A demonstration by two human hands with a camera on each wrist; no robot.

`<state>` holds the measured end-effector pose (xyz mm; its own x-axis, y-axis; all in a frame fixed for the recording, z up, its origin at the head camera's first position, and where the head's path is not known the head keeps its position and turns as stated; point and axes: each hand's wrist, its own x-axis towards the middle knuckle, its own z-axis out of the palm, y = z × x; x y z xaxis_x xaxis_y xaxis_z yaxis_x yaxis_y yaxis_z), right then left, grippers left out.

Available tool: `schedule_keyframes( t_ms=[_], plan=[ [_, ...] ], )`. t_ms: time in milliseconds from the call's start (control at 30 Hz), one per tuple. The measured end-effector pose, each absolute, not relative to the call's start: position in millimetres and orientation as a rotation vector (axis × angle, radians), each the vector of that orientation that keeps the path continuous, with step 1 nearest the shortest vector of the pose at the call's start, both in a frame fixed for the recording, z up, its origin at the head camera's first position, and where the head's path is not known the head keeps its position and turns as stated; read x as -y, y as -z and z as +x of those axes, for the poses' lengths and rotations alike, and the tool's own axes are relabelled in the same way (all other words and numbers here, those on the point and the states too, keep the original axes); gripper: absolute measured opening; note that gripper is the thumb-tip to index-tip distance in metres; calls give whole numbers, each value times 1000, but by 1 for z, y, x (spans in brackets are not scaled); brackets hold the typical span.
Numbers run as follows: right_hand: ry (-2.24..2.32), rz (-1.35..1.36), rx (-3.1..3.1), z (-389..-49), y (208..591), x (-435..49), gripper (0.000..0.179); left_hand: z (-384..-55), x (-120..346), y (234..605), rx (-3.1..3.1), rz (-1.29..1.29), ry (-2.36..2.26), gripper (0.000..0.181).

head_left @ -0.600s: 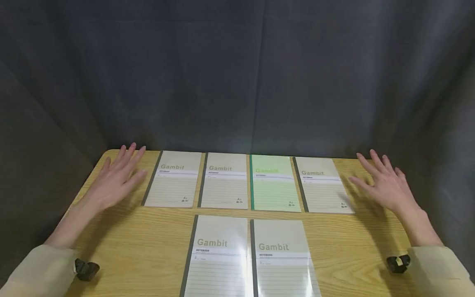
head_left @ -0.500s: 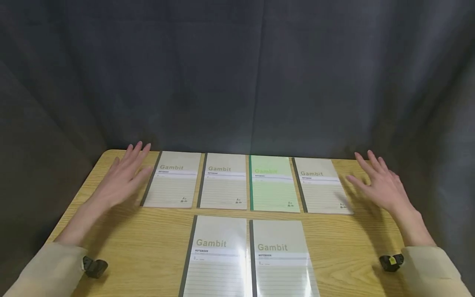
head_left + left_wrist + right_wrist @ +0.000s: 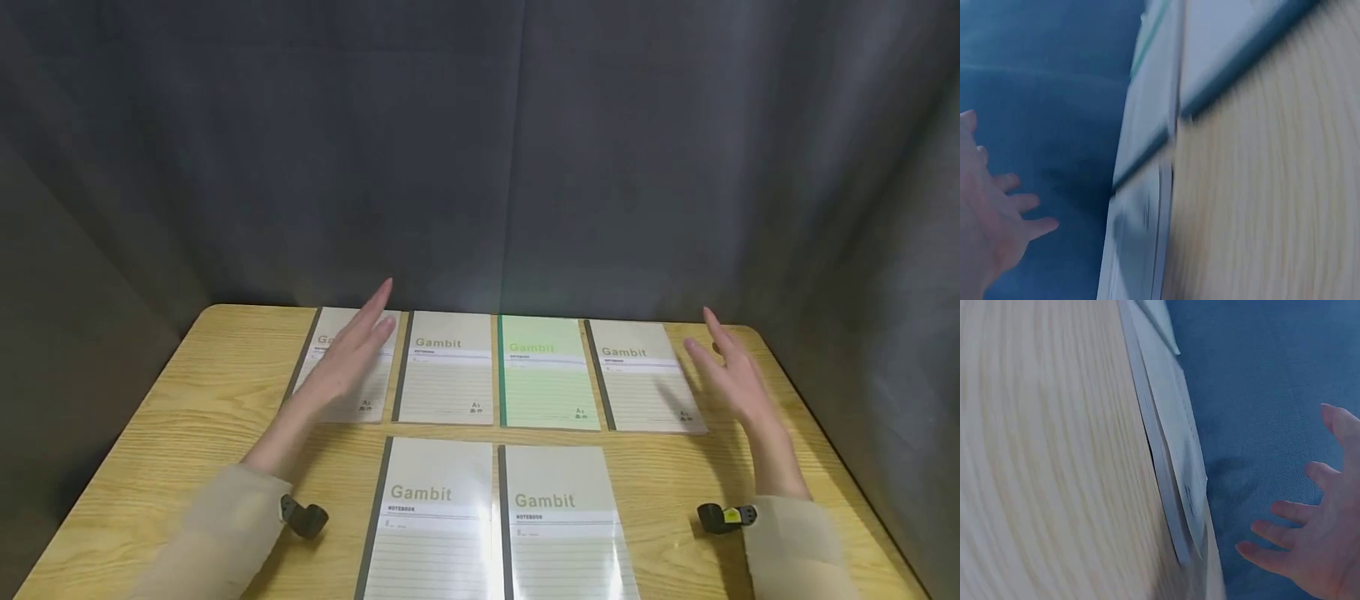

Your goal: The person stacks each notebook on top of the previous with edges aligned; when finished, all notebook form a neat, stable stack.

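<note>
My left hand [image 3: 347, 354] hovers over the leftmost notebook [image 3: 367, 379] of the back row, palm turned inward, fingers straight, holding nothing. It covers part of that cover's lettering. Off the right edge of the rightmost back notebook [image 3: 647, 379], my right hand [image 3: 733, 371] is raised with fingers extended, also bare. Between these two lie another white notebook [image 3: 448, 383] and a green notebook [image 3: 551, 383]. Closer to me are a front left notebook [image 3: 431, 521] and a front right notebook [image 3: 566, 525]. In the wrist views the left fingers [image 3: 1022, 203] and right fingers [image 3: 1272, 534] are spread apart.
The notebooks lie flat on a wooden table [image 3: 172, 450] with rounded far corners. A dark curtain [image 3: 360, 150] hangs right behind the table and along both sides. Small black wrist cameras [image 3: 306, 518] sit at the cuffs of the light sleeves.
My left hand has swung right, from the table's left side to over the leftmost back notebook. Both hands have turned edge-on, and the right forearm has shifted inward. The notebooks keep their layout.
</note>
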<state>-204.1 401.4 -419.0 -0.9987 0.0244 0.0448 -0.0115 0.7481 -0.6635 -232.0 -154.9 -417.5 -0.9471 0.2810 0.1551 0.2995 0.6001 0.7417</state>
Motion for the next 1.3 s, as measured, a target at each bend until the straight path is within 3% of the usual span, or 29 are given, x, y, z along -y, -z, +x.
schedule_keyframes(
  t_ms=[300, 567, 1300],
  plan=[
    [-1559, -262, 2701, -199, 425, -394, 77, -236, 66, 408, 2580, -635, 2036, 62],
    [-1782, -339, 2680, -207, 421, -383, 86, -236, 3, 413, 2537, -703, 2289, 61],
    [-1916, -500, 2690, -202, 421, -376, 90, -229, -97, 436, 2075, -328, 3116, 67]
  ],
)
